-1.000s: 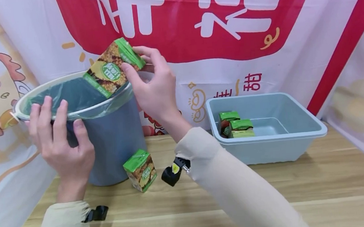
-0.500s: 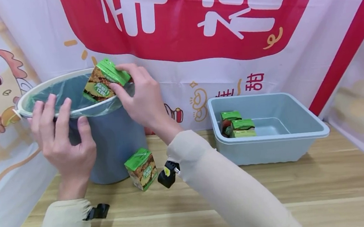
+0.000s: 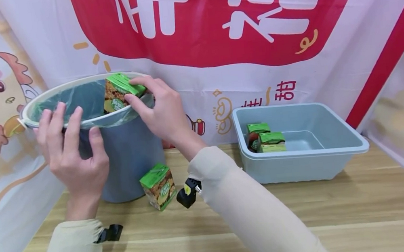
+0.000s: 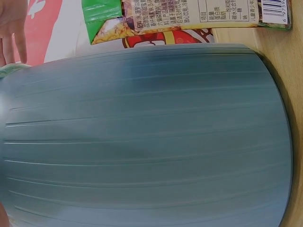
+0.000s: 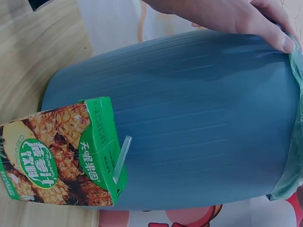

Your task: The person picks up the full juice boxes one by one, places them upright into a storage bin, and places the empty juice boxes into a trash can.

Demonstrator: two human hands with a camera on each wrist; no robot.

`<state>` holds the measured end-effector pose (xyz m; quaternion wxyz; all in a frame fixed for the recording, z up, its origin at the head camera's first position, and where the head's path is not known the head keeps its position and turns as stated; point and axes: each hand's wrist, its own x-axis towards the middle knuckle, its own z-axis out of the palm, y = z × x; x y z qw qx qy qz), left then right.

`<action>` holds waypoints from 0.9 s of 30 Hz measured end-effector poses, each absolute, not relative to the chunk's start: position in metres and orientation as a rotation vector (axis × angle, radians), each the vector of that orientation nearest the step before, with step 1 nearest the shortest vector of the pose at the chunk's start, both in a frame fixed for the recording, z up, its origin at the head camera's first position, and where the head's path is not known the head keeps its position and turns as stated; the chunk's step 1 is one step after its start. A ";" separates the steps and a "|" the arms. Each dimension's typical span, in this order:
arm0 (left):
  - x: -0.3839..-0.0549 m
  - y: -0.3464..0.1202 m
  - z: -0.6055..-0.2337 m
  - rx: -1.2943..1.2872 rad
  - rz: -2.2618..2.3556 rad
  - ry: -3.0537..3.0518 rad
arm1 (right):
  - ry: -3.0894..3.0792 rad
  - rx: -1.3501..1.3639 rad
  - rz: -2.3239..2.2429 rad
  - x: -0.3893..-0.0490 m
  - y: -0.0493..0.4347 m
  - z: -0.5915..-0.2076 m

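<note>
My right hand (image 3: 164, 109) pinches a green-topped pineapple juice box (image 3: 113, 96) between thumb and fingers. Its lower part is hidden below the rim of the blue-grey bin (image 3: 132, 157), which has a thin green liner. At the near left of that rim rests my left hand (image 3: 77, 154), fingers extended; the right wrist view shows its thumb (image 5: 284, 43) at the liner's edge. Beside the bin's foot, a second pineapple juice box (image 3: 158, 189) stands on the table. The right wrist view shows a clear straw (image 5: 123, 158) at its top.
A light blue plastic tub (image 3: 301, 167) stands on the wooden table (image 3: 234, 228) to the right, with several green-topped drink boxes (image 3: 270, 137) at its left end. A printed cloth (image 3: 195, 53) hangs close behind the bin and tub.
My right hand has moved left and down, lowering the juice box from above the rim partly into the bin. The left hand stays by the rim; the head view has shifted slightly.
</note>
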<state>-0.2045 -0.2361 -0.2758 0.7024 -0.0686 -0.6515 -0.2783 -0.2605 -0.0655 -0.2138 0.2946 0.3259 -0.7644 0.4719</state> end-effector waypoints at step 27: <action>-0.204 -0.233 -0.273 -0.164 -0.653 -1.436 | -2.225 0.813 1.196 -0.257 -0.060 -0.210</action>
